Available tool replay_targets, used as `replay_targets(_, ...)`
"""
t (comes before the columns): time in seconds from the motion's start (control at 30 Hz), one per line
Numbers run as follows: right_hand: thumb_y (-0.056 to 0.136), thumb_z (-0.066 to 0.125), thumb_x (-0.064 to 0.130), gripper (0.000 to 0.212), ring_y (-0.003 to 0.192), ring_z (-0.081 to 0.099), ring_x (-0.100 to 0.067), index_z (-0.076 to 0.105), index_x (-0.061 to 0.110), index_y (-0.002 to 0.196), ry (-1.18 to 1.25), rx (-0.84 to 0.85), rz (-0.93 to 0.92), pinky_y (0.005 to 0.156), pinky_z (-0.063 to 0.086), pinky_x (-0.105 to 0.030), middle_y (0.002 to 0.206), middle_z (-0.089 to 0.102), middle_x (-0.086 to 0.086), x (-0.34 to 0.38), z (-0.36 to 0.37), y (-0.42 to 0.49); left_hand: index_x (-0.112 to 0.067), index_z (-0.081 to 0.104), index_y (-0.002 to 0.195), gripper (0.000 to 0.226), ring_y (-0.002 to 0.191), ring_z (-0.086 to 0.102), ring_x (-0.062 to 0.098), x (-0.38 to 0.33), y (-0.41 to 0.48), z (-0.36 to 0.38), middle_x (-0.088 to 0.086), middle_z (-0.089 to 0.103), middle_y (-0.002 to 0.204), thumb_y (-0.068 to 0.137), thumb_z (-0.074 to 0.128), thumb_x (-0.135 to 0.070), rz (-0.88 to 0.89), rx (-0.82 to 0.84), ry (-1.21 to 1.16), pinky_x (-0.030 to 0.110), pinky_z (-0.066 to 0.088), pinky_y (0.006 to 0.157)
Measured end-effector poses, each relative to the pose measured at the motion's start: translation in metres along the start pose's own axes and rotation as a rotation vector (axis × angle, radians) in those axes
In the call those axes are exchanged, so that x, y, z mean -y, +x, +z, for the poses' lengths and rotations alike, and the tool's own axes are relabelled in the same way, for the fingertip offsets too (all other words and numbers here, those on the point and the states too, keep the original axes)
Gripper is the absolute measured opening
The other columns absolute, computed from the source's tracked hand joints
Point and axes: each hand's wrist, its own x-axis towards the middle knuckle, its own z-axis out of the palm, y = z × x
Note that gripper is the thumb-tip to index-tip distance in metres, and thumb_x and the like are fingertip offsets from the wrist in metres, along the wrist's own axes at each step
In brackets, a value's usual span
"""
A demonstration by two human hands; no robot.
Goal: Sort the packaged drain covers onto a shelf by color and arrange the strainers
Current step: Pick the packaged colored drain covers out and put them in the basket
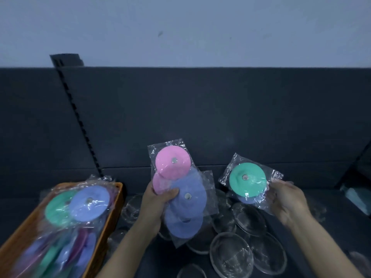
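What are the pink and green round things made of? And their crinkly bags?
The pink cover and the green cover look like rubber or silicone, though I can't be sure: matte, even colour, a small shiny stud in the middle. The bags seem thin clear plastic film: see-through, wrinkled, with bright glints.

Packaged drain covers [173, 161]: flat coloured discs with a small metal centre, each sealed in a clear bag. The left hand [158, 199] grips a fanned bunch [192, 185], two pink covers [160, 184] above two blue covers [183, 223]. The right hand [287, 199] pinches a green cover [248, 179] with a blue cover [248, 200] behind it. Further packs [90, 203] lie heaped in the orange basket [112, 213] at left. Round strainers [230, 255] in clear wrap lie flat and overlapping on the dark shelf [321, 197].
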Motion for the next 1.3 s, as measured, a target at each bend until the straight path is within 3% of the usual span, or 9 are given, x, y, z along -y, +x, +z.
replay_targets(0.1, 0.087, 0.048, -0.009, 0.017, 0.065, 0.056, -0.023, 0.055, 0.007, 0.083, 0.020, 0.090, 0.015, 0.066, 0.057, -0.045, 0.076, 0.054, -0.014, -0.009, 0.027, -0.018, -0.010, 0.060, 0.118, 0.053, 0.105, 0.063, 0.040, -0.018, -0.005, -0.016, 0.019, 0.067, 0.113, 0.068, 0.076, -0.005, 0.037, -0.016, 0.041, 0.057, 0.049, 0.091)
replay_targets(0.3, 0.090, 0.047, -0.003, 0.018, 0.060, 0.044, -0.014, 0.054, 0.011, 0.082, 0.015, 0.195, -0.014, 0.068, 0.052, -0.039, 0.067, 0.045, -0.006, -0.036, 0.094, -0.066, -0.008, 0.059, 0.119, 0.052, 0.105, 0.063, 0.039, -0.057, -0.019, -0.057, 0.021, 0.066, 0.113, 0.069, 0.072, -0.006, 0.068, -0.041, 0.103, 0.052, 0.050, 0.091)
replay_targets(0.5, 0.091, 0.048, -0.003, 0.018, 0.064, 0.060, -0.014, 0.056, 0.011, 0.084, -0.015, 0.376, -0.041, 0.054, 0.054, -0.020, 0.079, 0.057, -0.007, -0.069, 0.146, -0.103, -0.007, 0.060, 0.115, 0.059, 0.094, 0.067, 0.035, -0.087, -0.040, -0.106, 0.018, 0.070, 0.106, 0.059, 0.077, -0.007, 0.038, -0.223, 0.101, 0.045, 0.055, 0.083)
replay_targets(0.7, 0.091, 0.048, -0.001, 0.018, 0.086, 0.061, -0.025, 0.060, 0.012, 0.087, 0.051, 0.481, 0.080, 0.084, 0.052, -0.048, 0.089, 0.063, -0.011, -0.088, 0.184, -0.120, -0.010, 0.060, 0.113, 0.043, 0.089, 0.069, 0.035, -0.114, -0.064, -0.149, 0.016, 0.071, 0.102, 0.074, 0.068, 0.008, 0.041, -0.316, 0.113, 0.041, 0.057, 0.074)
replay_targets(0.9, 0.094, 0.046, 0.001, 0.020, 0.088, 0.062, -0.023, 0.061, 0.011, 0.103, 0.063, 0.562, 0.164, 0.073, 0.054, -0.040, 0.100, 0.063, -0.013, -0.112, 0.207, -0.131, -0.010, 0.057, 0.116, 0.060, 0.089, 0.068, 0.041, -0.125, -0.080, -0.189, 0.020, 0.070, 0.104, 0.060, 0.077, -0.003, -0.061, -0.364, 0.181, 0.047, 0.056, 0.073)
replay_targets(1.0, 0.094, 0.045, -0.001, 0.026, 0.097, 0.064, -0.029, 0.058, 0.004, 0.116, 0.080, 0.554, 0.223, 0.081, 0.055, -0.045, 0.108, 0.065, -0.017, -0.124, 0.215, -0.141, -0.014, 0.052, 0.117, 0.067, 0.089, 0.070, 0.034, -0.129, -0.085, -0.209, 0.014, 0.069, 0.107, 0.056, 0.080, -0.012, -0.086, -0.419, 0.273, 0.044, 0.057, 0.069)
replay_targets(1.07, 0.093, 0.045, -0.003, 0.024, 0.099, 0.064, -0.031, 0.056, 0.000, 0.114, 0.099, 0.554, 0.246, 0.083, 0.055, -0.047, 0.109, 0.064, -0.022, -0.127, 0.220, -0.146, -0.013, 0.049, 0.117, 0.069, 0.091, 0.069, 0.032, -0.130, -0.087, -0.224, 0.014, 0.067, 0.110, 0.055, 0.081, -0.016, -0.090, -0.459, 0.287, 0.046, 0.057, 0.074)
replay_targets(1.2, 0.092, 0.042, -0.006, 0.023, 0.077, 0.063, -0.020, 0.055, 0.008, 0.104, 0.133, 0.529, 0.188, 0.054, 0.056, -0.031, 0.089, 0.063, -0.013, -0.116, 0.230, -0.154, -0.014, 0.047, 0.115, 0.070, 0.089, 0.069, 0.028, -0.131, -0.088, -0.250, 0.011, 0.066, 0.107, 0.053, 0.080, -0.019, -0.114, -0.477, 0.321, 0.039, 0.056, 0.069)
replay_targets(1.3, 0.091, 0.040, -0.007, 0.023, 0.079, 0.062, -0.021, 0.057, 0.008, 0.095, 0.172, 0.514, 0.132, 0.057, 0.057, -0.034, 0.088, 0.062, -0.012, -0.106, 0.238, -0.161, -0.016, 0.051, 0.112, 0.073, 0.091, 0.069, 0.028, -0.121, -0.085, -0.270, 0.011, 0.068, 0.107, 0.048, 0.087, -0.026, -0.177, -0.421, 0.407, 0.044, 0.057, 0.078)
